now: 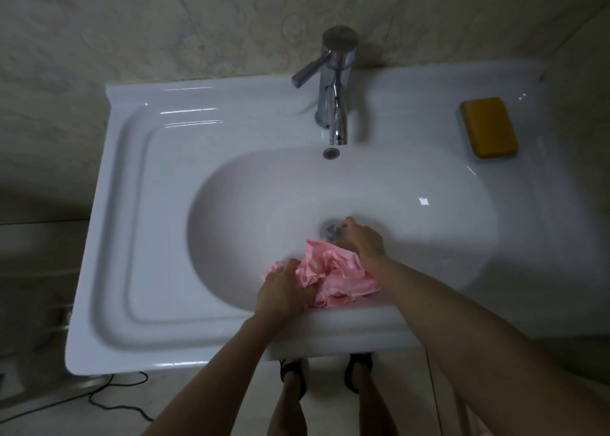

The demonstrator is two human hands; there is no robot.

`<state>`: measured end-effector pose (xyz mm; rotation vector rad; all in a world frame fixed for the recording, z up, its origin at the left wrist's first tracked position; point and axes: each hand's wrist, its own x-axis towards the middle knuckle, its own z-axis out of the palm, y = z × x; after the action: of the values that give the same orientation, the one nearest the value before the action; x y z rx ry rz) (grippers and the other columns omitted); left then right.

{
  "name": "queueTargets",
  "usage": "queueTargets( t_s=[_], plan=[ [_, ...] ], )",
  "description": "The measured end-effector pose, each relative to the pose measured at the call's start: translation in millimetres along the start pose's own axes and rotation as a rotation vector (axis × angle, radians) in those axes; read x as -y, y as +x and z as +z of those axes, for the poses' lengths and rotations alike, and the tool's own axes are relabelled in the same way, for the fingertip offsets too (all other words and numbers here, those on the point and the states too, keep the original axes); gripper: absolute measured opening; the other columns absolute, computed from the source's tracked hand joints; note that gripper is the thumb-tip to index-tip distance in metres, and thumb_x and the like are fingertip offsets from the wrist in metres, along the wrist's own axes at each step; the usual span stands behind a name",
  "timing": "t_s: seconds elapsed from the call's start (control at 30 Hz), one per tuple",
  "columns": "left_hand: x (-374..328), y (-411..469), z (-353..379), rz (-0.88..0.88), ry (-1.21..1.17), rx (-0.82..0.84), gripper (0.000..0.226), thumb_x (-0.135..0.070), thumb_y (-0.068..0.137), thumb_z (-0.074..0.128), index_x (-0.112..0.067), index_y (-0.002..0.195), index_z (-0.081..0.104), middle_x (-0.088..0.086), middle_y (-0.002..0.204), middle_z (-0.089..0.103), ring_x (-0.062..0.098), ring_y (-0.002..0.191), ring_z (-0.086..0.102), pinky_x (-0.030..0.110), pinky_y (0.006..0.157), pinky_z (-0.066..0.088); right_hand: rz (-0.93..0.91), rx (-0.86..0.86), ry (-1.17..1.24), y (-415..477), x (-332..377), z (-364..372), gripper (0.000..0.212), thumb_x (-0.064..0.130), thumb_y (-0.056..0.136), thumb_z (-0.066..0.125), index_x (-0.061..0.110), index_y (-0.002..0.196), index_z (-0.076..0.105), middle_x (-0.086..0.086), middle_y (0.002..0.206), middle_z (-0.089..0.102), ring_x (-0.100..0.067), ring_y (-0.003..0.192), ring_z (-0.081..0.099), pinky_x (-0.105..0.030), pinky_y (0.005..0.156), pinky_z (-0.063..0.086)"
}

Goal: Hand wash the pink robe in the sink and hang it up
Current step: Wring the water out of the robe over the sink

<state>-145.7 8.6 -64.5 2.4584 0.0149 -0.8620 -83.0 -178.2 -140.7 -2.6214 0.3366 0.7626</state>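
My left hand [284,291] bunches the pink robe [333,274] against the near wall of the sink [264,188], fingers curled into the cloth. Just beyond it, my right hand [362,239] is at the drain plug [331,231]. Blur hides whether those fingers pinch or press it. I judge I'm plugging the basin. Next, the faucet [336,82] farther off needs opening.

Pink robe [333,277], white sink [158,204], yellow soap [489,127], chrome tap [335,82].

wall [132,23]: beige marbled tile | floor [99,425]: pale tile, black cable [127,384] | light: dim
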Motion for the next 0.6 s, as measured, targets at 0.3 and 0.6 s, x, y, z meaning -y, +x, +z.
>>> queueTargets(
  t_s=[0.3,0.6],
  plan=[
    [5,2,8,0.009,0.002,-0.037,0.058,-0.049,0.085,0.059,-0.016,0.131,0.044,0.008,0.125,0.055,0.024,0.109,0.055,0.029,0.085,0.043,0.035,0.025,0.028,12,6,4,0.030,0.032,0.092,0.053,0.012,0.114,0.058,-0.015,0.115,0.063,-0.028,0.098,0.061,-0.029,0.079,0.046],
    [7,5,9,0.024,0.012,-0.034,0.059,-0.052,0.085,0.058,-0.016,0.130,0.044,0.008,0.124,0.057,0.024,0.109,0.056,0.031,0.088,0.045,0.077,-0.016,0.187,5,-1,7,0.024,0.031,0.095,0.051,0.014,0.112,0.048,-0.014,0.106,0.064,-0.028,0.092,0.060,-0.033,0.076,0.045]
  ],
)
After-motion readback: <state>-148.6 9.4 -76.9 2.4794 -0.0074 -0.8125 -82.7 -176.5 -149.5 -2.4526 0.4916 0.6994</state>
